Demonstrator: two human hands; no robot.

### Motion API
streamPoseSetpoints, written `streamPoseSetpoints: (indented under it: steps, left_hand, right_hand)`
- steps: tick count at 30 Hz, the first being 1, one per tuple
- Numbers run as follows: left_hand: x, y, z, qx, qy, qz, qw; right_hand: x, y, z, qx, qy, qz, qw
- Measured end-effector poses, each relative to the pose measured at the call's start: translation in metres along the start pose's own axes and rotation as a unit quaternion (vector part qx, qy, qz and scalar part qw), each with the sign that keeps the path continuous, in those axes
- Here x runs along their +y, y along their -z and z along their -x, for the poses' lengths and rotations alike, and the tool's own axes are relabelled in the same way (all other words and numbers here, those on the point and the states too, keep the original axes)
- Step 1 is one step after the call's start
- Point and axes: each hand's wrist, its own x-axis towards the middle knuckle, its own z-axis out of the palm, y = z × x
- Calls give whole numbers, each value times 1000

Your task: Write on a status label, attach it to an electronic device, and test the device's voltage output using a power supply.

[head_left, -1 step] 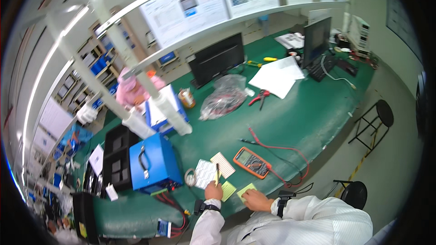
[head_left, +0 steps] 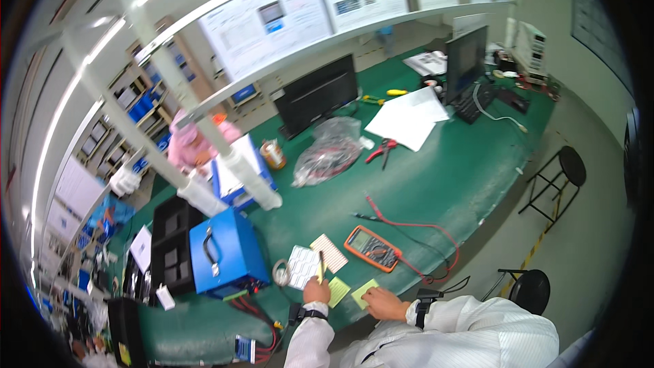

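Black compartmented tray (head_left: 163, 244), 10 o'clock of hands: contents indistinct. Clear plastic bag (head_left: 327, 153), 12 o'clock: reddish contents blurred. Right hand (head_left: 383, 303): cannot tell whether pinching. Left hand (head_left: 315, 292): pinching. Yellow-green paper square (head_left: 361, 293): at right fingertips, corner covered. Slim yellow-black stick (head_left: 321, 260): in left fingers, base hidden.

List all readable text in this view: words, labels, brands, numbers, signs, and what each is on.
None legible, so nothing to quote.
Posted sheets on the overhead rail: print too small and blurred.
Orange multimeter: screen and dial markings too small.
White gridded sheet: marks too small.
Yellow-green slips: any writing can't be made out.
Wall board: too blurred.
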Motion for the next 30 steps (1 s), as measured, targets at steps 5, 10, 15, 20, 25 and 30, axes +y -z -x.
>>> streamPoseSetpoints:
  steps: [5, 10, 15, 20, 25, 30]
  left_hand:
    - [1, -17, -23, -55, 19, -83, 995]
    - [1, -24, -48, 29, 66, -37, 997]
    - [-63, -40, -81, 99, 60, 45, 992]
    - [-31, -21, -36, 125, 54, 123, 983]
    - [-21, -6, 31, 90, 61, 286, 952]
    - [-2, 13, 91, 50, 86, 310, 946]
  right_hand:
    - [21, 16, 30, 33, 9, 81, 996]
    - [27, 15, 34, -34, 22, 85, 996]
    - [35, 7, 33, -52, 54, 135, 988]
    - [43, 5, 35, -29, 91, 160, 982]
    - [47, 11, 29, -17, 128, 152, 980]
    - [46, 25, 27, 24, 133, 107, 985]
